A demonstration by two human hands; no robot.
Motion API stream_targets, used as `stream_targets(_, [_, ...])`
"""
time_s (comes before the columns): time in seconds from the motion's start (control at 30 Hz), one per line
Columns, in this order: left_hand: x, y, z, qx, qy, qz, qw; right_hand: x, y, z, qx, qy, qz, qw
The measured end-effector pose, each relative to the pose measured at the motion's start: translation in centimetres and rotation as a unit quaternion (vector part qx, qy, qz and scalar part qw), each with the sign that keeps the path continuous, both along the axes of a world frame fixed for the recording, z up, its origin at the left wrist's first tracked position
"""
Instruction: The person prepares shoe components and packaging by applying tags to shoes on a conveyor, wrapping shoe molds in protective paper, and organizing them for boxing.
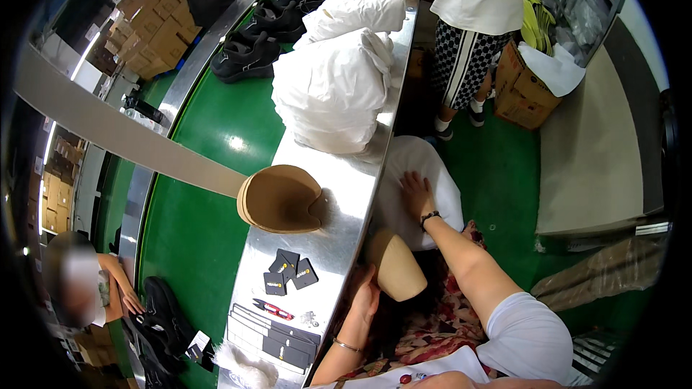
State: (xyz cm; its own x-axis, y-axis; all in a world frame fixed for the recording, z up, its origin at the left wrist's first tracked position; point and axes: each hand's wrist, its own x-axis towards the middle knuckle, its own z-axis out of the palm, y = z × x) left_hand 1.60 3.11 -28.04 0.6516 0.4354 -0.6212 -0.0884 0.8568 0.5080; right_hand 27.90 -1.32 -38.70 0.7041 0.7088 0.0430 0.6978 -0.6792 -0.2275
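Note:
My right hand [417, 196] lies flat with spread fingers on a white, cloth-like bundle [445, 191] beside the metal table edge. At that edge, my left hand [365, 294] grips the side of a curved tan cardboard piece [398, 268]; some of its fingers are hidden. Similar brown curved cardboard pieces [270, 205] stand nested on the metal table [349, 198]. Nearer me lie black tags [288, 271], red-handled thread snips [273, 309], small clear bits [310, 318], dark and white cards [285, 346] and a tuft of white strings [245, 369].
Stuffed white bags [331, 90] fill the table's far part. Black shoes [246, 56] sit on the green conveyor [194, 223]. Co-workers are at the far left, lower left and ahead on the right, where a person stands near a cardboard box [525, 94]. A grey strip [137, 130] crosses the conveyor.

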Motion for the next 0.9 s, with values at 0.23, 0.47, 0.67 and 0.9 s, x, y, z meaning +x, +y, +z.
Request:
stream_targets(0.23, [0.9,0.3,0.0,0.118,0.063,0.019,0.991,1.3,-6.0,6.5,0.435,0.463,-0.108,0.765])
stream_targets(0.47, [3.1,0.8,2.5,0.127,0.014,0.022,0.992,-7.3,-14.3,23.6,0.529,0.54,0.026,0.655])
stream_targets(0.67, [4.3,-1.6,5.0,0.202,-0.082,-0.004,0.976,-12.3,-16.8,26.6,0.402,0.461,0.098,0.785])
stream_targets(0.9, [3.7,-1.3,11.5,0.231,-0.235,-0.007,0.944,-14.8,-15.3,29.0,0.311,0.31,0.234,0.867])
